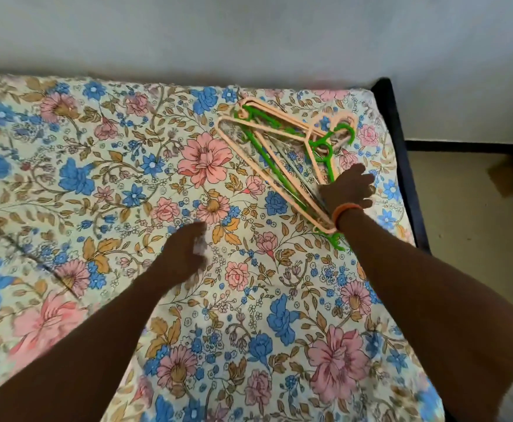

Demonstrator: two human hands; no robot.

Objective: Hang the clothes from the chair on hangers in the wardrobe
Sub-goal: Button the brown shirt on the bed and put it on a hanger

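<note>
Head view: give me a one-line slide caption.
Right hand reaches onto the bundle of peach and green plastic hangers lying on the floral bedsheet.

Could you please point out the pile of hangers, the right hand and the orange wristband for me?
pile of hangers [275,147]: head view, on a green hanger arm mid-pile.
right hand [347,190]: head view, on the back of the hand.
orange wristband [345,212]: head view, on the band across the wrist.

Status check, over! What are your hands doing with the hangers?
Right hand on the hangers, grip unclear. Left hand blurred above the bed, holding nothing. No clothes in view.
</note>
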